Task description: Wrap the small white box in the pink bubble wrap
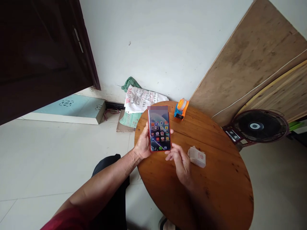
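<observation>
A smartphone (159,129) in a red case is held upright over the round wooden table, its lit screen showing rows of app icons. My left hand (144,142) wraps around it from the left, and a fingertip shows at its right edge. Beside the phone's lower right corner is my right hand (181,161), its fingers partly curled and apart, with nothing visible in them. Just right of that hand, a small white packet (197,157) with a red mark lies on the table. A tape dispenser (181,109) in orange and blue stands near the table's far edge.
The round wooden table (223,182) fills the lower right. Behind it are printed white sacks (137,99) against the wall. A black fan (260,126) stands at the right, near leaning wooden boards (249,57). At the left are a dark door (43,48) and a long pale-blue box (69,107).
</observation>
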The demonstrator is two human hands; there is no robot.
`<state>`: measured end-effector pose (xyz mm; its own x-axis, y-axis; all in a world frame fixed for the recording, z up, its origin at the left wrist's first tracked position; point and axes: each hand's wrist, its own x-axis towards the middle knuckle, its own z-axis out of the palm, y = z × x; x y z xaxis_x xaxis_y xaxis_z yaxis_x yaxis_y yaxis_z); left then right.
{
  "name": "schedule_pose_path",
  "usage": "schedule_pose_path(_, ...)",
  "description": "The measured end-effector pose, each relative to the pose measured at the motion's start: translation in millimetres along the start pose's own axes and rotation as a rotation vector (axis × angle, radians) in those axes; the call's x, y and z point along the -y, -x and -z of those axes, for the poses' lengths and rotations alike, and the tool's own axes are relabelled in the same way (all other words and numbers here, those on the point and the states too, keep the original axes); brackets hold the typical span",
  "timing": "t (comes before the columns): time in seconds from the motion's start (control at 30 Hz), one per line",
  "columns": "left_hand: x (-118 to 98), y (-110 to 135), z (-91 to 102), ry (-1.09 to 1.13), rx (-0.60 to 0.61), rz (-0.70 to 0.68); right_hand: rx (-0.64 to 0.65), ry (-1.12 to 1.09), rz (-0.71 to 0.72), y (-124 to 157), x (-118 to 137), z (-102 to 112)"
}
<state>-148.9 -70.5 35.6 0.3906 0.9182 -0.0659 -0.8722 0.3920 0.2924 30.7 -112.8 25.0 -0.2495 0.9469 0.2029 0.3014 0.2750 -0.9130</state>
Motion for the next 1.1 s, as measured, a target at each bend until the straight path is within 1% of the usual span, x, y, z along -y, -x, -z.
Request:
schedule_pose_path(0.1, -3.2, 1.3, 1.4, -0.036, 0.051, -0.021, 0.079, -0.147, -0.075, -2.8, 3.6, -3.8)
schedule_pose_path(0.17, -0.2, 2.4, 2.2, -0.051, 0.091, 0.030, 0.102, -0.221, -0.129, -4.4, 5.4, -5.7)
schedule_pose_path(0.27, 4.8, 3.7, 1.6, -0.068, 0.138, 0.095, 0.101, -0.308, -0.184, -6.0, 3.6, -7.1)
schedule_pose_path(0.33, 6.8, 4.2, 0.4, -0.074, 0.134, 0.065, 0.090, -0.406, -0.213, -6.4, 1.2, -8.1)
schedule_pose_path(0.4, 9.6, 4.3, -0.2, -0.101, 0.140, 0.023, 0.049, -0.522, -0.247, -6.7, 0.3, -9.4)
schedule_pose_path(0.5, 18.7, 4.0, 1.6, -0.185, 0.214, 0.030, -0.021, -0.626, -0.285, -7.8, 2.2, -11.0)
schedule_pose_path(0.57, 26.5, 3.4, 3.5, -0.224, 0.240, 0.034, -0.047, -0.645, -0.294, -9.2, 3.5, -11.2)
schedule_pose_path(0.7, 33.6, 3.1, 4.9, -0.243, 0.219, 0.037, -0.055, -0.644, -0.294, -11.9, 2.3, -11.1)
schedule_pose_path(0.83, 28.8, 5.9, 3.5, -0.260, 0.267, 0.074, -0.042, -0.645, -0.298, -11.2, 0.1, -11.8)
schedule_pose_path(1.0, 24.8, 9.9, 2.6, -0.285, 0.339, 0.107, -0.008, -0.651, -0.257, -8.9, 2.0, -12.3)
schedule_pose_path(1.07, 19.2, 11.9, -1.4, -0.280, 0.349, 0.084, 0.038, -0.656, -0.240, -9.1, 2.2, -12.0)
schedule_pose_path(1.1, 13.7, 13.6, -4.8, -0.276, 0.326, 0.037, 0.065, -0.658, -0.235, -9.4, 1.5, -11.9)
